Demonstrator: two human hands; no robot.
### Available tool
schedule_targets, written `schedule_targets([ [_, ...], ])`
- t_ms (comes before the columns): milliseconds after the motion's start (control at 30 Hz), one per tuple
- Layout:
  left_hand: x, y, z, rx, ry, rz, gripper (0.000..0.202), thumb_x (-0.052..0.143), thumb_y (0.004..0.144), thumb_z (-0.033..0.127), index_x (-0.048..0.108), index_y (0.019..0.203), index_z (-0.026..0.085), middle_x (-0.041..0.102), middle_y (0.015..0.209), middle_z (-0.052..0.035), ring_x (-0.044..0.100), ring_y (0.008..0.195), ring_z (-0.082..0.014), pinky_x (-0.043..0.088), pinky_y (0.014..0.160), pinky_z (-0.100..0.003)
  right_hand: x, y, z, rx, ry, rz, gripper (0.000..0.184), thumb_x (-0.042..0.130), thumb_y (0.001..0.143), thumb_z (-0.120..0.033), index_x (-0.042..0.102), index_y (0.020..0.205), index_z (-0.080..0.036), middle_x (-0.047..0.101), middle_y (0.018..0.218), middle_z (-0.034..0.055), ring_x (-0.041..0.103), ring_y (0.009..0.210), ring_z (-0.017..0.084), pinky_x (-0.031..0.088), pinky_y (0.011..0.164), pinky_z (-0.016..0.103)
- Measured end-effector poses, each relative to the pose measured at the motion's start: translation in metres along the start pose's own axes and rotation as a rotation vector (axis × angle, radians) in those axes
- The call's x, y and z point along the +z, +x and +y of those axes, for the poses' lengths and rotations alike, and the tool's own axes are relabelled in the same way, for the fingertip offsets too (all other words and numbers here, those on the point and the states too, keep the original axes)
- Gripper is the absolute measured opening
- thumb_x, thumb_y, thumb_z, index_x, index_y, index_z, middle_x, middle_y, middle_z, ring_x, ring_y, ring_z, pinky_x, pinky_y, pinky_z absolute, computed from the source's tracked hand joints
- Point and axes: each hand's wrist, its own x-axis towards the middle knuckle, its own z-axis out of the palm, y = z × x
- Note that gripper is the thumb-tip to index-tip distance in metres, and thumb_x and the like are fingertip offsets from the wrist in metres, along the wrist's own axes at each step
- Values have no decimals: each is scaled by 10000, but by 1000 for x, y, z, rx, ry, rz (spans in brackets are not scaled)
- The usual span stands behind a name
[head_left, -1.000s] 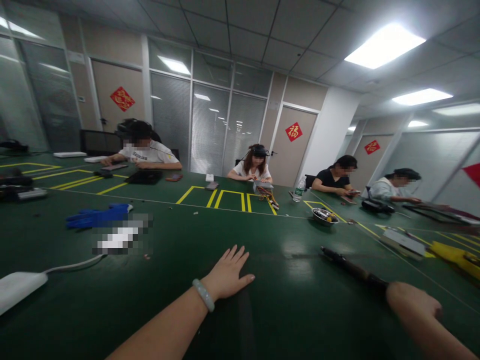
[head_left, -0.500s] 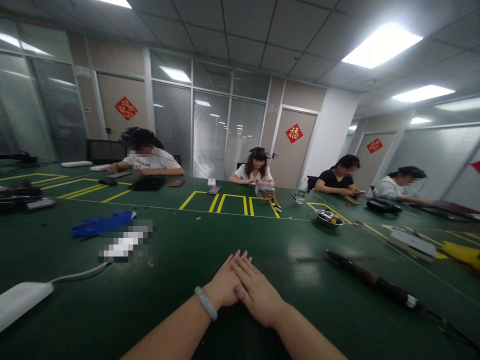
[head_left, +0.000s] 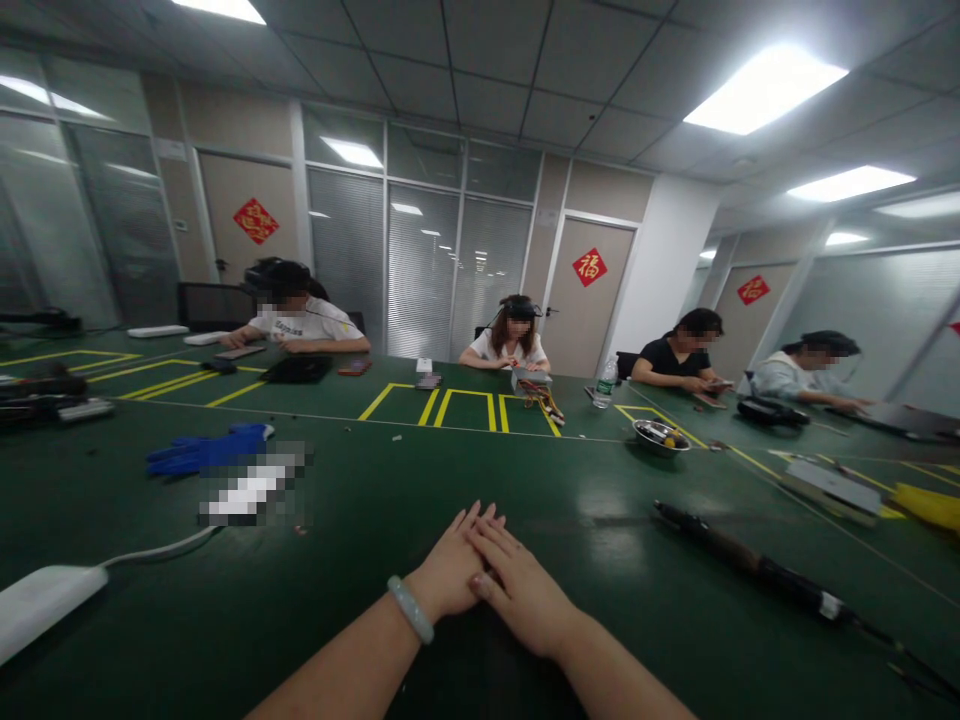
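Note:
My left hand point(head_left: 445, 572) lies low over the green table point(head_left: 360, 620) with its fingers stretched forward and a pale green bangle point(head_left: 410, 609) round its wrist. Across its fingers rests my right hand point(head_left: 529, 598), also with straight fingers, partly covering the left one. Neither hand holds any object; they touch only each other. To their right lies a long dark electric screwdriver-like tool point(head_left: 742, 552) with a cable. On the left are a blue glove point(head_left: 206, 450) and a white power strip point(head_left: 49, 605) with a cord leading to a pixelated white item point(head_left: 251, 490).
Several people sit along the far side, handling things. A metal bowl point(head_left: 660, 438) with small parts, a water bottle point(head_left: 604, 383) and a box with coloured wires point(head_left: 532, 382) stand farther back. A grey flat box point(head_left: 832, 488) and yellow cloth-like item point(head_left: 930, 503) are at right.
The view has shifted very slightly. My hands stay laid one over the other. At the far right, a co-worker's dark reddish panel now shows as a greyish one.

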Motion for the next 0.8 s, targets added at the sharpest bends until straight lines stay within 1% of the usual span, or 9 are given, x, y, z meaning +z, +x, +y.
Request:
schedule_targets([
  [133,4,0,-2,33,-13,22,619,338,960,500,173,1510,267,128,1576,-51,40,1449,-290,86,1162,-486,0,-2,4,3,48,4,585,422,939,-505,267,1476,-334,234,1554,-7,173,1434,196,165,1170,429],
  [233,4,1,-2,-19,-63,61,652,320,957,543,144,1514,255,124,1576,-64,82,1446,-288,123,1161,-479,-4,-3,14,28,100,103,542,406,950,-448,285,1468,-343,204,1564,7,215,1423,196,216,1149,436],
  [367,0,-1,1,-63,-127,99,751,293,907,686,201,1505,242,148,1572,-70,80,1444,-300,129,1160,-495,-22,-5,49,85,18,368,504,378,949,-446,354,1439,-329,223,1560,6,261,1405,196,249,1133,431],
  [433,-4,-3,1,-64,-142,91,750,277,902,702,235,1497,246,159,1570,-64,80,1445,-296,124,1161,-496,-38,-11,77,199,-98,540,506,348,948,-471,399,1420,-295,253,1550,15,261,1403,206,254,1130,428],
  [500,-7,-6,1,-62,-161,75,733,264,907,699,231,1497,265,159,1571,-50,93,1445,-287,133,1161,-493,-56,-23,109,389,-243,714,532,309,946,-483,440,1400,-237,282,1536,49,257,1402,230,245,1130,430],
  [567,-9,-8,0,-55,-179,63,718,260,911,693,219,1498,281,154,1573,-38,103,1444,-282,143,1160,-493,-74,-43,141,600,-406,865,573,271,941,-475,457,1388,-168,291,1525,106,235,1406,271,227,1126,455],
  [633,-9,-8,-2,-47,-190,62,709,259,916,687,211,1499,287,148,1574,-32,100,1445,-279,144,1160,-496,-89,-74,172,783,-562,984,607,240,934,-461,435,1399,-124,264,1526,160,201,1411,312,211,1111,502],
  [700,-8,-8,-3,-48,-196,60,706,256,917,686,209,1499,289,145,1574,-31,92,1446,-278,139,1159,-502,-103,-113,201,940,-671,1074,643,220,920,-478,387,1428,-120,202,1538,193,151,1419,343,201,1086,560],
  [800,-7,-7,-2,-56,-201,57,712,247,914,693,211,1498,288,141,1575,-32,79,1448,-273,122,1161,-500,-122,-181,245,1164,-727,1157,740,207,875,-582,364,1446,-140,126,1544,226,60,1429,378,154,1063,610],
])
